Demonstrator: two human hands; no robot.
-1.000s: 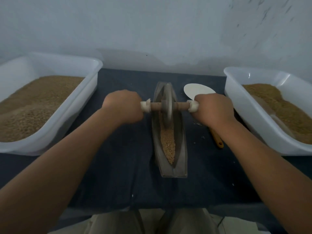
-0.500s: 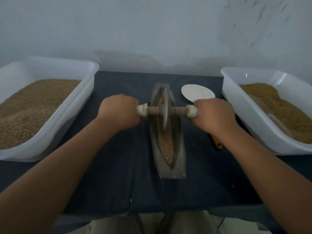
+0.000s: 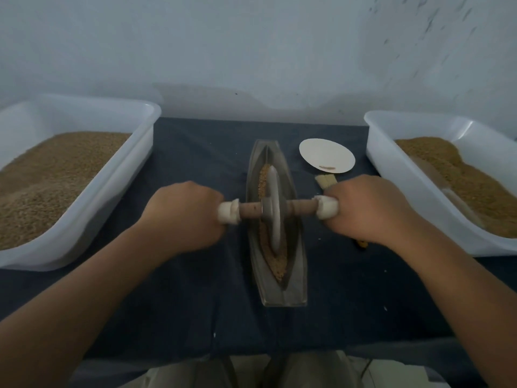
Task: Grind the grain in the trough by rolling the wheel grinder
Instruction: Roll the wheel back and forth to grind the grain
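A narrow boat-shaped metal trough (image 3: 297,287) lies lengthwise in the middle of the dark cloth, with brown grain (image 3: 279,266) along its groove. The grey wheel grinder (image 3: 274,210) stands upright in the groove near the trough's middle, on a wooden axle with white end caps. My left hand (image 3: 186,217) grips the left end of the axle and my right hand (image 3: 369,210) grips the right end. Grain shows both beyond the wheel and nearer than it.
Large white tubs of grain stand at the left (image 3: 117,175) and right (image 3: 391,175). A white paper plate (image 3: 326,159) lies behind my right hand, with a brush (image 3: 326,181) partly hidden under that hand. A pale wall closes the back.
The wheel has rolled toward me along the trough, from the far end to about its middle, both hands moving with it. The brush bristles now show.
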